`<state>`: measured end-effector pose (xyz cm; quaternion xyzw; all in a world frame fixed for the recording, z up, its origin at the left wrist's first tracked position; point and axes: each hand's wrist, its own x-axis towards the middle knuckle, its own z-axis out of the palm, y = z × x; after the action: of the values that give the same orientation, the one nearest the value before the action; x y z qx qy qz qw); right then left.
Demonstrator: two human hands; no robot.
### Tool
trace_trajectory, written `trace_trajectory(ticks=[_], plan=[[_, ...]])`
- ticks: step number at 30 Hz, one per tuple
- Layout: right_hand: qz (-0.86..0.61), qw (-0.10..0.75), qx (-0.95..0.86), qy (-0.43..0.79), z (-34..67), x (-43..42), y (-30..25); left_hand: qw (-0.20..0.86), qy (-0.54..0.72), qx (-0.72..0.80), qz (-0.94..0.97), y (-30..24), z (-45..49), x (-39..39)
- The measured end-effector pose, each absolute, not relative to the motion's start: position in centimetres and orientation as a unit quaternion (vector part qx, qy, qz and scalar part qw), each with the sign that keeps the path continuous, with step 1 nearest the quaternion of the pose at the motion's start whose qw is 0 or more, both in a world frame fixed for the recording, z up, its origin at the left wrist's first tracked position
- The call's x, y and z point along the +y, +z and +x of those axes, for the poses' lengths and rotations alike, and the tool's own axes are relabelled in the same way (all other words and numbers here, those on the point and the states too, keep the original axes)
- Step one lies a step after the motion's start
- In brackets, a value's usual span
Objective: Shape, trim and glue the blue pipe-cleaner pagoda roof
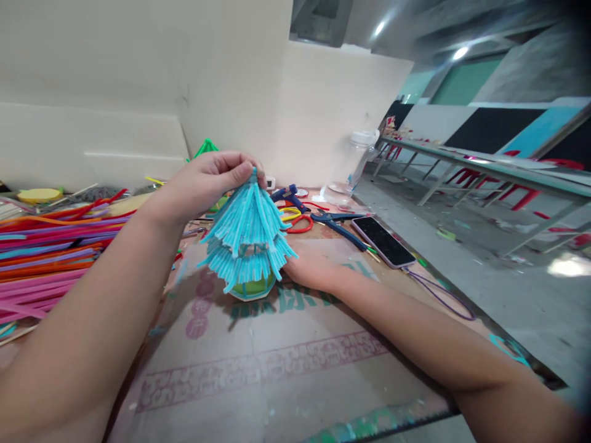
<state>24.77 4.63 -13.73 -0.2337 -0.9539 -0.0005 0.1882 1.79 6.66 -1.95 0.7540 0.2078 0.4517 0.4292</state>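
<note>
A small tiered tree of light-blue pipe cleaners (249, 237) stands upright on a green base over the cardboard-covered table (258, 369). My left hand (207, 184) reaches over from the left and pinches the tree's tip between its fingertips. My right hand (307, 269) lies behind the tree's lower right side, against its bottom tier; its fingers are hidden by the blue fringe.
A pile of coloured pipe cleaners (50, 246) fills the left side. Behind the tree lie a blue glue gun (289, 195), blue-handled pliers (339, 224), red and yellow loops, and a phone (383, 241) with a purple cable. A clear plastic jar (353, 163) stands by the wall.
</note>
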Motion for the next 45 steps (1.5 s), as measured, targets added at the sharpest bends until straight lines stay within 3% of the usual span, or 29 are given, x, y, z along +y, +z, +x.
trace_trajectory(ticks=[9,18,27,30,45], plan=[[-0.189,0.191,-0.963,0.010,24.9,4.8,-12.7,0.407,0.434,0.262,0.759,-1.3,1.9,5.7],[-0.299,0.256,-0.904,0.167,24.9,4.6,-13.8,0.404,0.457,0.268,0.746,-1.6,1.2,6.3],[-0.425,0.484,-0.728,0.234,28.3,9.3,-12.7,0.374,0.480,0.314,0.729,-1.1,0.8,6.3],[-0.449,0.522,-0.686,0.234,29.6,10.3,-12.8,0.349,0.495,0.333,0.723,-1.1,0.9,6.6],[-0.444,0.447,-0.752,0.193,27.0,7.4,-14.0,0.268,0.531,0.369,0.714,-0.7,0.8,6.5]])
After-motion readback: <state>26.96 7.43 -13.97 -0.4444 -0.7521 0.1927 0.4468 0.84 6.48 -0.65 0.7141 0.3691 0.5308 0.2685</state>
